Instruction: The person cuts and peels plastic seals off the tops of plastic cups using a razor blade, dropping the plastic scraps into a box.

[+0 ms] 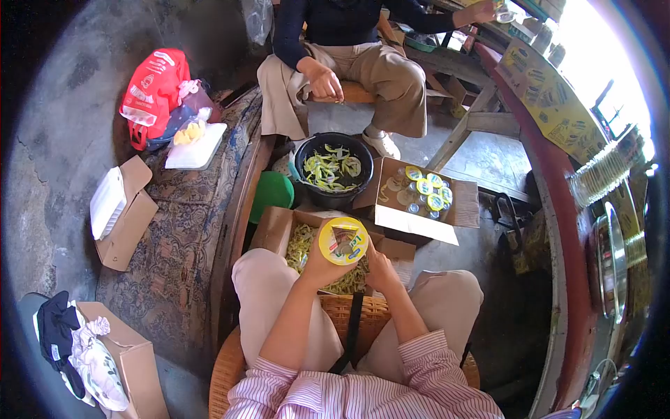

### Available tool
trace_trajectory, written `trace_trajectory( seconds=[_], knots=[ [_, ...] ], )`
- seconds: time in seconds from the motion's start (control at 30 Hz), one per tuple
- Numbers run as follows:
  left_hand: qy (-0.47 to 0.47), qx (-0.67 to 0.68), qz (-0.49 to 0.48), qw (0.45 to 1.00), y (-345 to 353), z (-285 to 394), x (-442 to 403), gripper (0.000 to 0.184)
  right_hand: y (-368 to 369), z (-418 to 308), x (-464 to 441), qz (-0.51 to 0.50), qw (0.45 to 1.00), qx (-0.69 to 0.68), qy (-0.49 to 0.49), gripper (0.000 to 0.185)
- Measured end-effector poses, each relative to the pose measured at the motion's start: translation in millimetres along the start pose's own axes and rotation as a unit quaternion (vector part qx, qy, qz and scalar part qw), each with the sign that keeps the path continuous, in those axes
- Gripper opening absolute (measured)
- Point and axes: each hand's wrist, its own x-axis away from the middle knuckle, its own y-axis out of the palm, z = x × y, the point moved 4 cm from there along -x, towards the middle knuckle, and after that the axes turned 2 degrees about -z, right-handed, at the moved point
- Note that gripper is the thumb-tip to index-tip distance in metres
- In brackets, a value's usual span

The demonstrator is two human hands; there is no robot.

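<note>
A round container with a yellow printed lid (pixel 343 241) is held up over an open cardboard box. My left hand (pixel 319 262) is wrapped round its left side. Close to its lower right is my right hand (pixel 380 269), fingers bent; whether they touch or hold something is hidden. Below both hands, the box (pixel 274 230) holds many yellow-green strips (pixel 300 244). A black bucket (pixel 300 162) with similar strips and some clear pieces stands just beyond. To its right, another open box (pixel 419 222) contains several clear containers with yellow labels (pixel 434 183).
Opposite sits a person (pixel 342 59), one hand above the bucket, the other raised near a shelf. A red bag (pixel 155 91), a white foam box (pixel 195 155) and cardboard boxes (pixel 129 216) lie left. A dark red table edge (pixel 551 230) runs along the right.
</note>
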Motion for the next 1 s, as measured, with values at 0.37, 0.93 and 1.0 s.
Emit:
trace_trajectory(
  seconds=[0.37,0.93,1.0],
  knots=[
    [0.018,-0.005,-0.003,1.0,-4,7,3,0.066,26,26,-11,-0.004,0.987,0.136,-0.083,0.058],
    [-0.053,0.04,-0.035,0.997,19,-19,8,0.072,65,66,-33,0.029,0.987,0.042,-0.153,0.051],
    [-0.039,0.012,-0.04,0.998,17,-20,8,0.073,68,67,-38,0.023,0.987,0.004,-0.16,0.054]
  ],
)
